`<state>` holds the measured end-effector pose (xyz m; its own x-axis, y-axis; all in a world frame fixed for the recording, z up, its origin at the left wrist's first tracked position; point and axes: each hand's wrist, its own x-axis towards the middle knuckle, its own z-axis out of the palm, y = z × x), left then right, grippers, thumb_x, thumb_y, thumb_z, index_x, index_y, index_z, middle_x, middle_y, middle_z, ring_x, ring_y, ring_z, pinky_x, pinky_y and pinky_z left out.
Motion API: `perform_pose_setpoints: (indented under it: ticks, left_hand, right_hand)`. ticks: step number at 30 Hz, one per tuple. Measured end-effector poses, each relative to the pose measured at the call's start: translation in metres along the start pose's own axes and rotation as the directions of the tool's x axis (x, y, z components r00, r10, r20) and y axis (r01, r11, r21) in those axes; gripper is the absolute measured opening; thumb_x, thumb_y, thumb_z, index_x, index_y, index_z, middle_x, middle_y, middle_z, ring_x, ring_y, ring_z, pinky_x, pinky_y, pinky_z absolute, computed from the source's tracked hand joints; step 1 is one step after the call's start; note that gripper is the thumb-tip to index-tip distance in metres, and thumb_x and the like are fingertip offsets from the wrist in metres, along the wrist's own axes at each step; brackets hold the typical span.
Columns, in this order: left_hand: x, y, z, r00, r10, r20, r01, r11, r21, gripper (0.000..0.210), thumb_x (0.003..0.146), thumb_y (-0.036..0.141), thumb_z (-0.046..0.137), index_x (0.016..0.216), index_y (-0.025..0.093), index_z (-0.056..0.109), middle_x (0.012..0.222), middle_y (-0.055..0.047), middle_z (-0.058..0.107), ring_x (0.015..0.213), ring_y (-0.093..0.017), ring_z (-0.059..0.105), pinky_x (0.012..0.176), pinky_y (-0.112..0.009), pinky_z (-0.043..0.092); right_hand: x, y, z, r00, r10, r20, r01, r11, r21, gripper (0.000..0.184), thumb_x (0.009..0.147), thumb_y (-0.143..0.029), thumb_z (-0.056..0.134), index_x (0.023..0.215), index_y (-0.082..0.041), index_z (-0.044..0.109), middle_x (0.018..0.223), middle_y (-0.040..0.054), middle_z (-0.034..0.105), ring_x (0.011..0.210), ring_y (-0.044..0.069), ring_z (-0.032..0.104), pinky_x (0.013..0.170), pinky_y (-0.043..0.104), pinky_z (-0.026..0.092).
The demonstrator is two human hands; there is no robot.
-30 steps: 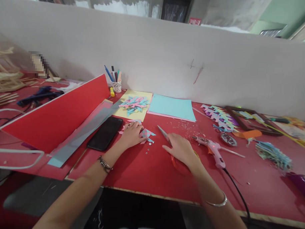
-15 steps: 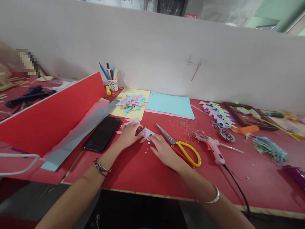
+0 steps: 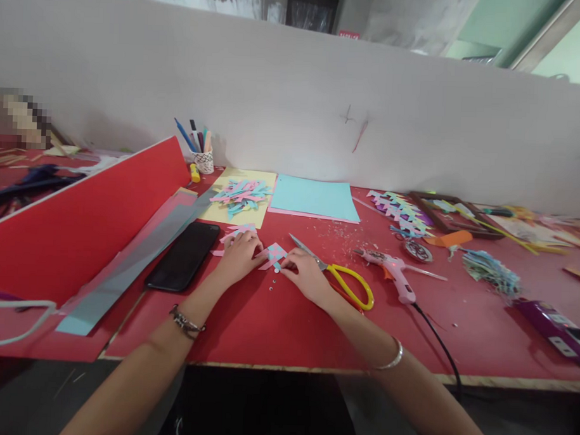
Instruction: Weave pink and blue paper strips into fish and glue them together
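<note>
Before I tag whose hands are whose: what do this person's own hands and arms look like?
The left hand is gloveless, with a dark, lighter-flecked bracelet near the wrist. The right hand is gloveless too, with a thin silver bangle farther up the arm. No sleeves show on the forearms.

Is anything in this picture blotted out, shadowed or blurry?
Head view: blocky pixels blot out a far-left patch; head view: beside the pen cup, a soft shadow falls on the pale partition; head view: the mid-picture pink-and-blue paper looks soft, its detail too small to tell.
</note>
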<state>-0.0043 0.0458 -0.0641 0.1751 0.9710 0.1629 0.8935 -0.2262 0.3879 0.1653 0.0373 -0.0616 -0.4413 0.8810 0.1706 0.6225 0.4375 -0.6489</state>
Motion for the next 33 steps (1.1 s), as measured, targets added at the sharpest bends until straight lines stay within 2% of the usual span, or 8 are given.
perform_pose_setpoints:
  ticks: [5,11,18,20,23,27,30,33]
  left_hand:
    - [0.001,0.005,-0.003,1.0,-0.021,-0.015,0.02,0.999,-0.046,0.01,0.073,0.028,0.052,0.073,0.019,0.057,0.099,-0.008,0.06,0.098,-0.025,0.051,0.089,-0.043,0.029]
    - [0.003,0.008,0.001,0.999,-0.051,0.003,0.051,0.992,-0.115,0.011,0.073,0.029,0.049,0.072,0.02,0.055,0.074,-0.002,0.065,0.076,-0.021,0.058,0.086,-0.042,0.031]
    - [0.005,0.005,-0.004,0.981,-0.154,-0.117,0.125,0.966,-0.224,0.025,0.075,0.032,0.044,0.091,0.019,0.059,0.089,-0.006,0.067,0.086,-0.022,0.059,0.087,-0.041,0.033]
    - [0.006,0.002,-0.008,0.97,-0.196,-0.145,0.151,0.951,-0.27,0.026,0.073,0.033,0.046,0.088,0.019,0.061,0.086,-0.006,0.067,0.083,-0.022,0.06,0.086,-0.04,0.035]
    - [0.005,-0.002,-0.015,0.96,-0.232,-0.158,0.168,0.926,-0.337,0.024,0.07,0.037,0.047,0.076,0.019,0.062,0.077,-0.003,0.067,0.074,-0.019,0.061,0.075,-0.033,0.042]
    - [0.001,-0.004,-0.025,0.943,-0.293,-0.157,0.173,0.836,-0.521,0.03,0.065,0.046,0.049,0.068,0.018,0.06,0.063,0.0,0.063,0.062,-0.016,0.058,0.057,-0.025,0.045]
    - [-0.012,-0.002,-0.036,0.926,-0.34,-0.163,0.141,0.713,-0.687,0.028,0.058,0.046,0.056,0.061,0.018,0.059,0.062,-0.001,0.063,0.064,-0.016,0.057,0.06,-0.025,0.046]
    - [-0.036,0.001,-0.048,0.924,-0.351,-0.153,0.138,0.678,-0.723,0.028,0.06,0.048,0.056,0.061,0.02,0.06,0.067,-0.001,0.065,0.07,-0.018,0.058,0.065,-0.026,0.046]
  right_hand:
    - [0.0,0.002,0.002,1.0,-0.009,-0.008,0.009,1.0,0.014,0.018,0.069,-0.001,0.055,0.06,-0.016,0.05,0.069,-0.0024,0.047,0.063,0.009,0.047,0.062,0.024,0.041]
    - [-0.001,0.0,0.0,1.0,0.008,-0.019,-0.007,1.0,0.021,0.017,0.069,-0.001,0.05,0.063,-0.017,0.047,0.066,-0.0031,0.047,0.06,0.009,0.046,0.06,0.022,0.039]
    - [-0.002,0.0,-0.003,0.999,0.042,-0.018,-0.042,0.999,0.005,0.015,0.07,-0.003,0.05,0.064,-0.017,0.049,0.063,-0.0033,0.05,0.056,0.008,0.045,0.056,0.02,0.037]
    - [-0.002,0.002,-0.005,0.999,0.049,-0.024,-0.049,0.999,-0.01,0.014,0.07,-0.004,0.05,0.064,-0.017,0.05,0.064,-0.0026,0.051,0.057,0.008,0.046,0.057,0.02,0.037]
    - [-0.002,0.004,-0.008,0.998,0.051,-0.027,-0.052,0.998,-0.034,0.013,0.071,-0.005,0.051,0.065,-0.016,0.052,0.066,-0.0015,0.053,0.058,0.008,0.046,0.058,0.021,0.038]
    - [-0.003,0.007,-0.009,0.999,0.031,-0.025,-0.033,0.998,-0.061,0.013,0.071,-0.005,0.052,0.065,-0.016,0.055,0.067,-0.0009,0.053,0.058,0.009,0.047,0.059,0.021,0.039]
    - [-0.002,0.011,-0.008,1.0,0.016,-0.024,-0.017,0.997,-0.077,0.014,0.07,-0.004,0.052,0.064,-0.016,0.056,0.067,-0.0007,0.053,0.058,0.009,0.047,0.06,0.021,0.039]
    - [-0.001,0.014,-0.007,1.0,0.007,-0.023,-0.009,0.996,-0.09,0.015,0.07,-0.004,0.053,0.063,-0.016,0.057,0.067,-0.0007,0.053,0.057,0.008,0.046,0.06,0.022,0.039]
